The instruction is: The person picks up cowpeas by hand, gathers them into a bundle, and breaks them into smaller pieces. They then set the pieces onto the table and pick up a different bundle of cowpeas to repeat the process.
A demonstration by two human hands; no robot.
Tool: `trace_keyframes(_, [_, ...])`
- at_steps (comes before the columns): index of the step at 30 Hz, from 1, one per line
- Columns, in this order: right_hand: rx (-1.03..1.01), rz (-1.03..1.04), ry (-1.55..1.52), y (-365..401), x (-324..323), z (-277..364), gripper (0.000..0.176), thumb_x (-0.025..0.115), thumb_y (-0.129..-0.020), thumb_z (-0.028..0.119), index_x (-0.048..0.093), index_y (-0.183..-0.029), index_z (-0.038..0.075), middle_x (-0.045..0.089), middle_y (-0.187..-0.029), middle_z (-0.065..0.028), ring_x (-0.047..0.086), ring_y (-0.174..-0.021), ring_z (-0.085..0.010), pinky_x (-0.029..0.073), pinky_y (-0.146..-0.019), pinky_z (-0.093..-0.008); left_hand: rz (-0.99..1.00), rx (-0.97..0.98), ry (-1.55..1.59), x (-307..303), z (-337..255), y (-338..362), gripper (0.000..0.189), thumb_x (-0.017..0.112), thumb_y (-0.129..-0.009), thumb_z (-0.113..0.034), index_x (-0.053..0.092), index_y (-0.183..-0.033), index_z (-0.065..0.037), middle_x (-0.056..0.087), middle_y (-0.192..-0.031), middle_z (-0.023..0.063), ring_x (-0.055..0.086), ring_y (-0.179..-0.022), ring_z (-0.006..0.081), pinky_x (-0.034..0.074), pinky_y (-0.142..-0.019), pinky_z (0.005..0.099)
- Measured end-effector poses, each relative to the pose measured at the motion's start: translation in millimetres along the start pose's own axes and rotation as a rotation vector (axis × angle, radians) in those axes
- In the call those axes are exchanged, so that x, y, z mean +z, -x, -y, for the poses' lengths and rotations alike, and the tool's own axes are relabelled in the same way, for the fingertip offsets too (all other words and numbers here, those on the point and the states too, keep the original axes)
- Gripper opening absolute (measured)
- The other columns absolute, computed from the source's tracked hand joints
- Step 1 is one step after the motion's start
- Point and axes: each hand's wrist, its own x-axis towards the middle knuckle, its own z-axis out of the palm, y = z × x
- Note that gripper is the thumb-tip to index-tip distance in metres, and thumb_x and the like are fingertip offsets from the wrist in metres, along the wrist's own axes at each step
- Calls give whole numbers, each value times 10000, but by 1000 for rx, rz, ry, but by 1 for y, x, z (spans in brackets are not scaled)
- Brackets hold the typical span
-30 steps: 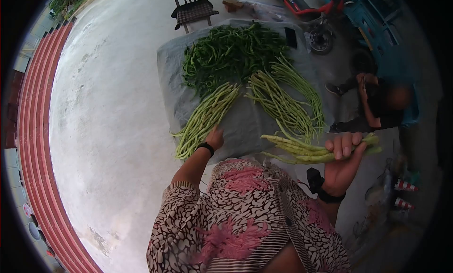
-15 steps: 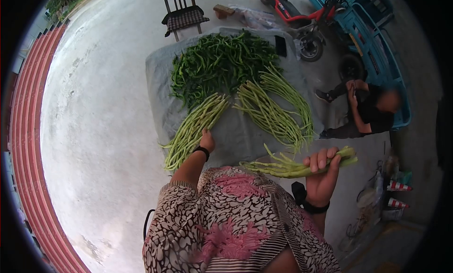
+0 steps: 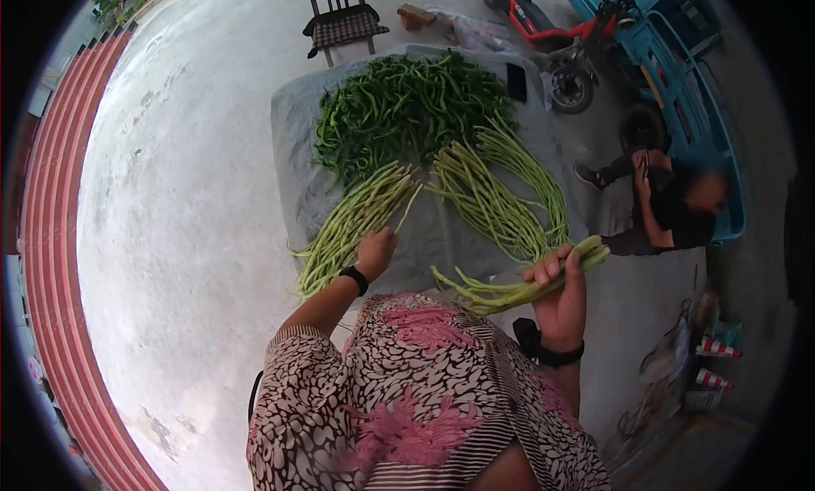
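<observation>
My left hand [image 3: 376, 253] is closed on a single long bean [image 3: 408, 207] at the right side of the left bean pile [image 3: 350, 224]. The bean's upper part sticks out past my fingers, leaning away from the pile. Raised in front of my body at the right, my right hand [image 3: 560, 297] grips a small bunch of long beans [image 3: 501, 297]. Their loose ends trail to the left, and the thicker end shows above my fist. Another pile of long beans [image 3: 492, 202] lies on the grey cloth [image 3: 416, 253], between my hands and farther back.
Green chili peppers [image 3: 407, 109] form a broad heap at the back of the cloth, beside a dark phone [image 3: 516, 82]. A chair [image 3: 342, 24] and a red scooter [image 3: 543, 33] stand beyond. At the right, a person [image 3: 679, 202] sits by a blue cart [image 3: 692, 109].
My left hand has shifted right and a little up, and a bean now stands apart from the pile in its fingers. My right hand has moved left and slightly up with its bunch.
</observation>
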Motion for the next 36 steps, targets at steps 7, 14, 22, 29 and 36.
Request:
trace_keyframes(7, [170, -123, 18, -13, -15, -18, 327, 641, -904, 211, 541, -1196, 102, 542, -837, 28, 536, -707, -94, 483, -778, -334, 25, 146, 488, -37, -101, 26, 180, 555, -925, -179, 543, -989, -11, 632, -750, 151, 654, -713, 251, 490, -637, 340])
trace_keyframes(14, [223, -96, 16, -17, -17, -35, 487, 702, -859, 183, 494, -1265, 11, 522, -810, 22, 524, -689, -90, 460, -763, -308, 81, 527, 386, -76, -169, 42, 157, 634, -816, -103, 581, -949, -40, 611, -808, 133, 610, -749, 304, 482, -662, 393])
trace_keyframes(22, [115, -145, 132, -8, -15, -39, 271, 678, -881, 239, 576, -1050, 54, 535, -862, 15, 519, -737, -96, 444, -760, -290, 232, 629, 334, -79, -169, 43, 180, 620, -825, -128, 561, -969, -37, 574, -823, 147, 578, -797, 337, 458, -673, 419])
trace_keyframes(29, [-175, -139, 412, -2, -19, -41, 266, 547, -954, 354, 519, -980, 91, 509, -972, -22, 483, -936, -146, 378, -898, -339, 449, 281, 360, -10, -79, 31, 152, 560, -904, -172, 535, -971, -38, 581, -763, 177, 595, -733, 358, 449, -635, 434])
trace_keyframes(36, [-254, 54, 190, 6, -14, -32, 243, 521, -965, 332, 474, -953, 94, 524, -875, -45, 532, -883, -203, 384, -975, -439, 505, 76, 54, 30, 36, 37, 183, 558, -896, -210, 551, -989, -52, 609, -827, 207, 606, -812, 406, 459, -691, 489])
